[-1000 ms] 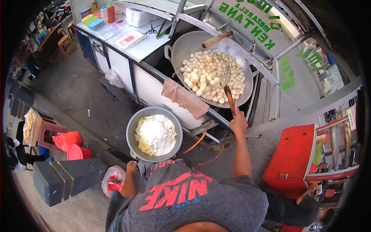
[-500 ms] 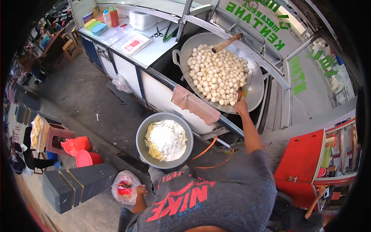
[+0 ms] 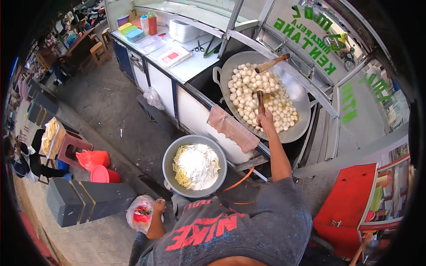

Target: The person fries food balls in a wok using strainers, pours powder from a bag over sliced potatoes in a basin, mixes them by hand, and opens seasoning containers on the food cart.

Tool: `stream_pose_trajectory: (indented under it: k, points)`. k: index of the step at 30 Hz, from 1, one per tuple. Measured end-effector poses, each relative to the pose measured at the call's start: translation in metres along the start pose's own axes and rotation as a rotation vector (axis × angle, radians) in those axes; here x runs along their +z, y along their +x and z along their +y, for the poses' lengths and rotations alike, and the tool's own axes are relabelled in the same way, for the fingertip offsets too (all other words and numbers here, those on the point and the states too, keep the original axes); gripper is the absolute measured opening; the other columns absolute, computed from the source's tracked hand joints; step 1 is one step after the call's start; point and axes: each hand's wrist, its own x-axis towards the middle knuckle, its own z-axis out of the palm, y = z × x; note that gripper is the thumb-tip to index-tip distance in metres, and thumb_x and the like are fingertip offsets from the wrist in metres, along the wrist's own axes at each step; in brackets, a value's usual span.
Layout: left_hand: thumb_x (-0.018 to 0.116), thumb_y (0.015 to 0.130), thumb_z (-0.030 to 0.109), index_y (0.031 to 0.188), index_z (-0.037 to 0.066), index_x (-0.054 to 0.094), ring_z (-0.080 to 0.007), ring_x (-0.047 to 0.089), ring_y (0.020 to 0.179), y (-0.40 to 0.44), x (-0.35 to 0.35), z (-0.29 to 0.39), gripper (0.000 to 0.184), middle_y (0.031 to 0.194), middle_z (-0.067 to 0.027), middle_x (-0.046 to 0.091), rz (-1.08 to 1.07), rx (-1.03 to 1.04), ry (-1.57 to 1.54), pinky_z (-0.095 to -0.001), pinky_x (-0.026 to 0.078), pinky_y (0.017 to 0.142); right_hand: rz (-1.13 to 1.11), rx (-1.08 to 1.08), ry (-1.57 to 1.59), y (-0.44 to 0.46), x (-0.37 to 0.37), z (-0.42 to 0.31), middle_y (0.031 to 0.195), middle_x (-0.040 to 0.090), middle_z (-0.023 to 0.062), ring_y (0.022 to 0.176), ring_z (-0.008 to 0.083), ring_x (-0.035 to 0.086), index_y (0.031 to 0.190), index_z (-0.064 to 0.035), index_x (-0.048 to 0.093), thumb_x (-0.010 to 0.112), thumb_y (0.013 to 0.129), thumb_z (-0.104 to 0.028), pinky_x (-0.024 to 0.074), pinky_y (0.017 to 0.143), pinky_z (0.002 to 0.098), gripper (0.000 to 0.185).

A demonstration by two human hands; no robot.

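My right hand (image 3: 265,119) is closed around the wooden handle (image 3: 261,102) of a skimmer, over the near side of a large metal wok (image 3: 301,104). The skimmer's wire head is hidden among many pale round balls (image 3: 246,95), heaped up at the handle's far end. Across the wok's far rim lies a second wooden handle (image 3: 273,63). Low on the left, my left hand (image 3: 159,206) is curled closed beside a clear plastic bag (image 3: 143,214) with red contents. Its palm side is hidden, so I cannot tell whether it holds anything.
A grey basin (image 3: 168,153) with white powder over pale yellow sticks stands before me. A pinkish cloth (image 3: 233,131) hangs on the cart edge. Scissors (image 3: 199,46), sauce bottles (image 3: 152,24) and white trays (image 3: 184,32) sit on the counter (image 3: 177,74). A red bucket (image 3: 105,175) stands left.
My right hand has swung the skimmer leftward from the wok's right side into the balls, which are now piled up around it. My left hand has shifted slightly forward. The whole view has shifted a little.
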Motion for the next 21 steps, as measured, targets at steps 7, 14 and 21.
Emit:
stream_pose_trajectory:
  k: [7, 14, 21]
  points:
    - [0.060, 0.087, 0.025, 0.104, 0.001, 0.064, -0.0173, 0.065, 0.058, 0.019, 0.017, 0.006, 0.030, 0.082, -0.0093, 0.066, -0.063, 0.038, 0.108, -0.0302, 0.050, 0.043, 0.229, -0.355, -0.643, -0.099, -0.006, -0.021, 0.087, 0.065, 0.0180, 0.075, 0.0324, 0.065, 0.135, 0.0006, 0.044, 0.057, 0.074, -0.002, 0.0515, 0.065, 0.0392, 0.062]
    - [0.058, 0.087, 0.023, 0.101, 0.001, 0.065, -0.0164, 0.062, 0.055, 0.037, 0.035, 0.005, 0.027, 0.077, -0.0082, 0.065, -0.074, 0.070, 0.063, -0.0297, 0.048, 0.045, 0.261, -0.003, -1.141, -0.214, -0.041, -0.056, 0.111, 0.056, 0.0167, 0.103, 0.0383, 0.059, 0.142, -0.0136, 0.041, 0.061, 0.073, -0.003, 0.0473, 0.084, 0.0494, 0.073]
    - [0.058, 0.086, 0.023, 0.098, 0.002, 0.063, -0.0176, 0.061, 0.053, 0.042, 0.027, -0.010, 0.024, 0.076, -0.0069, 0.062, -0.128, 0.066, 0.016, -0.0292, 0.046, 0.041, 0.379, 0.071, -1.570, -0.166, -0.140, -0.073, 0.107, 0.055, 0.0162, 0.094, 0.0342, 0.064, 0.140, -0.0170, 0.041, 0.063, 0.075, -0.004, 0.0536, 0.076, 0.0458, 0.070]
